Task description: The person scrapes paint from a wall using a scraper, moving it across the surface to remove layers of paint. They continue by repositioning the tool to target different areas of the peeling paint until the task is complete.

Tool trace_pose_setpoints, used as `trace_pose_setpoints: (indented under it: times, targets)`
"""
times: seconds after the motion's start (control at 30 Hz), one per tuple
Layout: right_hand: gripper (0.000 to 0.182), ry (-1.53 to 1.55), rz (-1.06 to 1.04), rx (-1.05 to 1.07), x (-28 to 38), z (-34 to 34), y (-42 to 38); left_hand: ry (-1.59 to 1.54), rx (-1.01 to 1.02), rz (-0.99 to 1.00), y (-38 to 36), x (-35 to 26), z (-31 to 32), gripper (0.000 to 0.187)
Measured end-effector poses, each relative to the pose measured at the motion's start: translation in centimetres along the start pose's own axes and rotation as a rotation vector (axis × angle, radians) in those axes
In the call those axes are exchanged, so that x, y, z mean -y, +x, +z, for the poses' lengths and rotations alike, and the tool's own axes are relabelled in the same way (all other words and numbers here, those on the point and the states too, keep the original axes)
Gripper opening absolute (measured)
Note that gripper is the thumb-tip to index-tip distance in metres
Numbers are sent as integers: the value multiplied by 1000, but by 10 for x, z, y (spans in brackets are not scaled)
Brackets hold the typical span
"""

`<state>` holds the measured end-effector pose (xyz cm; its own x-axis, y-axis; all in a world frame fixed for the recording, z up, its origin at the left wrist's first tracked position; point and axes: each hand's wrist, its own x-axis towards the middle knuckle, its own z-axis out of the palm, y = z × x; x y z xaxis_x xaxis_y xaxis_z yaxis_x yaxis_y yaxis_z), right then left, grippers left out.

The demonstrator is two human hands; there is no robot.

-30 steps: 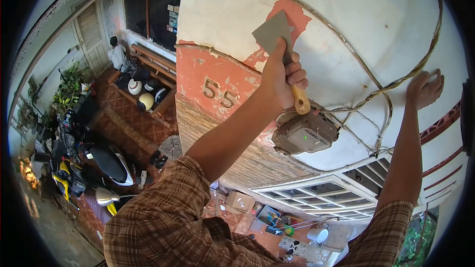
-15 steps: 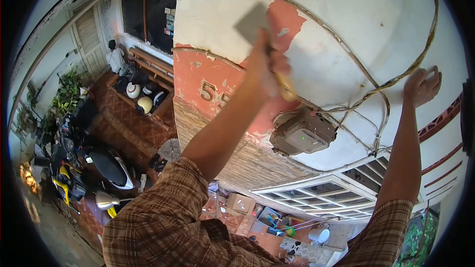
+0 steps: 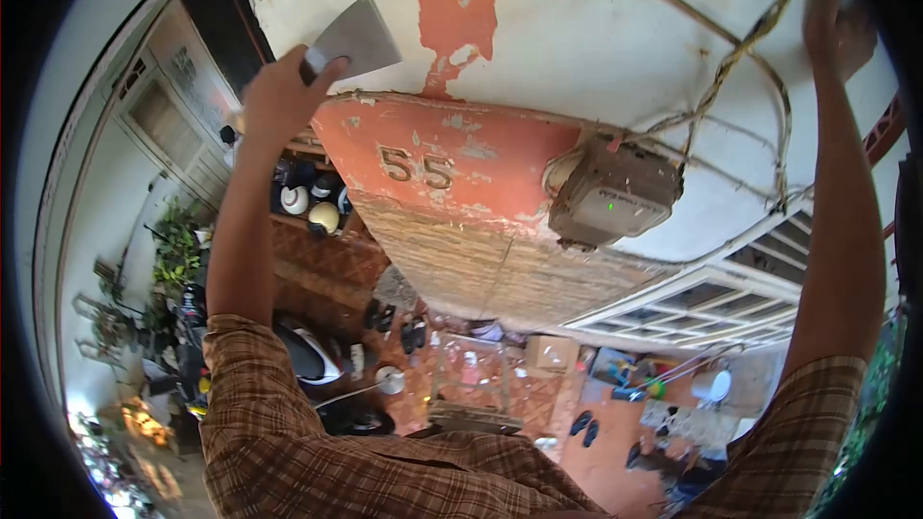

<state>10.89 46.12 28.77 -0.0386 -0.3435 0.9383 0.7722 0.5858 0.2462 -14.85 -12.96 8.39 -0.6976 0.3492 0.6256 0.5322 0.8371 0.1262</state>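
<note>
My left hand (image 3: 279,96) grips a scraper with a wide, flat metal blade (image 3: 358,38). The blade lies close against the white wall (image 3: 596,38), left of a peeled patch of salmon-coloured paint (image 3: 454,0); the palm hides the handle. At the far upper right, my right hand (image 3: 842,31) is by the wall near a twisted cable (image 3: 760,34), its fingers blurred and dim at the edge of view. Below the white paint is a salmon band (image 3: 510,168) with the raised number 55 (image 3: 415,168), chipped in places.
A dirty meter box (image 3: 615,194) with a green light juts from the wall, cables running around it. Far below are a tiled floor (image 3: 538,404), a cardboard box (image 3: 552,354), a white bucket (image 3: 711,384), sandals (image 3: 583,427), a motorbike (image 3: 306,356) and helmets (image 3: 323,218).
My left hand has carried the scraper leftward from beside the peeled patch to near the wall's left edge. The right hand appears higher in view. The whole view has shifted.
</note>
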Motion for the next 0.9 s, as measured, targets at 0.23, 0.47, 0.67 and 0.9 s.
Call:
trace_pose_setpoints:
  times: [0.23, 0.47, 0.67, 0.9]
  targets:
    - [56, 398, 273, 180, 66, -67, 18, 444, -53, 295, 32, -27, -36, 66]
    - [46, 224, 242, -181, 56, -33, 7, 416, 54, 336, 34, -15, -26, 64]
    - [46, 305, 212, -167, 49, -33, 7, 248, -58, 429, 13, -47, 29, 65]
    - [45, 249, 224, -208, 55, -36, 6, 172, -178, 412, 13, -40, 20, 59]
